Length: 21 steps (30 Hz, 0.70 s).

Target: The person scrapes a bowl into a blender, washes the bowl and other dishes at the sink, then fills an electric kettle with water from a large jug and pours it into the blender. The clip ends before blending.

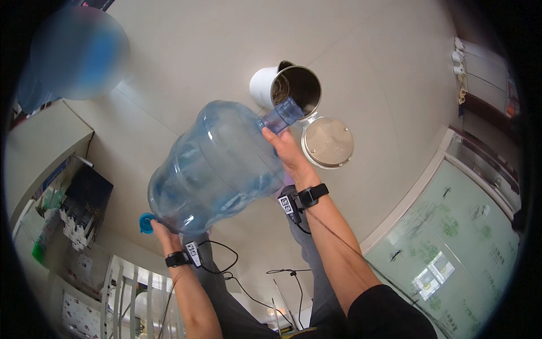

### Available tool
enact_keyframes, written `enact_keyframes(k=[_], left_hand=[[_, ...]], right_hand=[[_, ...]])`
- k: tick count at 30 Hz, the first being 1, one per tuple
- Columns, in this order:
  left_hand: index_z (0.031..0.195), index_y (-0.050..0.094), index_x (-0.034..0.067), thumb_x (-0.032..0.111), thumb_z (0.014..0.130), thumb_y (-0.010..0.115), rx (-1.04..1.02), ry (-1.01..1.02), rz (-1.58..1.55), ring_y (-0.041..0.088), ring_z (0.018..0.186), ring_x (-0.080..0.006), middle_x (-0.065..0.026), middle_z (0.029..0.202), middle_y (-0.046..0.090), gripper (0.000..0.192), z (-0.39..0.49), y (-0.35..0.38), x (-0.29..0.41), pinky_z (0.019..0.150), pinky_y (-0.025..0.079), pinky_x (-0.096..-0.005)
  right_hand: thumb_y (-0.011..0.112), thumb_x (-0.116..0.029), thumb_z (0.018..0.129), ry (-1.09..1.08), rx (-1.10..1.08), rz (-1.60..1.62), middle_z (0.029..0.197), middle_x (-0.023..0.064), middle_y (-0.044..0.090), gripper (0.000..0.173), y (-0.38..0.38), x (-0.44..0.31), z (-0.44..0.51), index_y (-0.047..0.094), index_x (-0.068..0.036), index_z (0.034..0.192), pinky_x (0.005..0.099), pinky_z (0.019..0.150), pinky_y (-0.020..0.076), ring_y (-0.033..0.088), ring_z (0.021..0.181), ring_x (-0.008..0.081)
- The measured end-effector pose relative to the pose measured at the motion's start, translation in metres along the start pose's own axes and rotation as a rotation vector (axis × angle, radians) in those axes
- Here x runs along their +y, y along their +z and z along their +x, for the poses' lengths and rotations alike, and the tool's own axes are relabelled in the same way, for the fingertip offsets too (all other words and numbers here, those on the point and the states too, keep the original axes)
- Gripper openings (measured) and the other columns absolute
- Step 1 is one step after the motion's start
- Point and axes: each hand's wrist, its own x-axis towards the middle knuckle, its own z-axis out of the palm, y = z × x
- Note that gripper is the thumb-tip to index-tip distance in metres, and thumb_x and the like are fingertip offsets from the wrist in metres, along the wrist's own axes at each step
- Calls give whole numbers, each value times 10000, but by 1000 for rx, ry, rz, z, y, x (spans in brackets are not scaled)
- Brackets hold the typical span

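A large clear-blue plastic water jug (220, 165) lies tilted between my hands, its neck pointing up and right over the rim of an open white kettle (260, 87) with a steel inside. My right hand (286, 148) grips the jug at its neck. Under the jug's base is my left hand (166, 233), which also has a blue plastic cap (146, 223) at its fingertips. Joined to the kettle by a hinge, the round metal lid (329, 142) hangs open at its side. Whether water is flowing from the neck cannot be told.
Another blue water jug (31, 91) stands at the upper left, partly behind a blurred round shape. A glass-topped surface with green prints (444, 250) is at the right, a white cabinet (46, 131) at the left. Black cables (254, 292) hang near my legs.
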Motion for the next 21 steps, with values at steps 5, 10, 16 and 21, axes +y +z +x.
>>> enact_keyframes(k=[5,10,16,21], left_hand=[[1095,575,14,374,938,315,-40,107,257,604,821,-232,-103,962,633,471,24,6,30,718,492,-355],[1172,530,-35,336,937,310,12,154,345,598,972,-272,-154,1118,600,491,7,7,26,816,490,-377],[1233,492,-26,382,925,380,89,247,462,499,1140,-263,-130,1234,526,523,-26,24,28,986,356,-369],[1184,520,16,298,927,387,189,347,597,514,1056,-241,-110,1155,550,404,-50,33,30,953,377,-378]], right_hand=[[626,-282,892,28,-65,83,1457,121,282,776,4,-3,-4,151,-14,1445,355,1100,246,277,1340,212],[612,-300,899,0,-18,-12,1415,141,350,713,8,-3,0,218,2,1412,369,1085,270,318,1323,225],[630,-356,876,-50,90,-118,1284,196,498,676,11,5,6,322,36,1331,362,1018,365,473,1216,284],[639,-409,851,-42,98,-180,1255,253,516,690,7,19,10,360,50,1285,380,992,398,519,1166,360]])
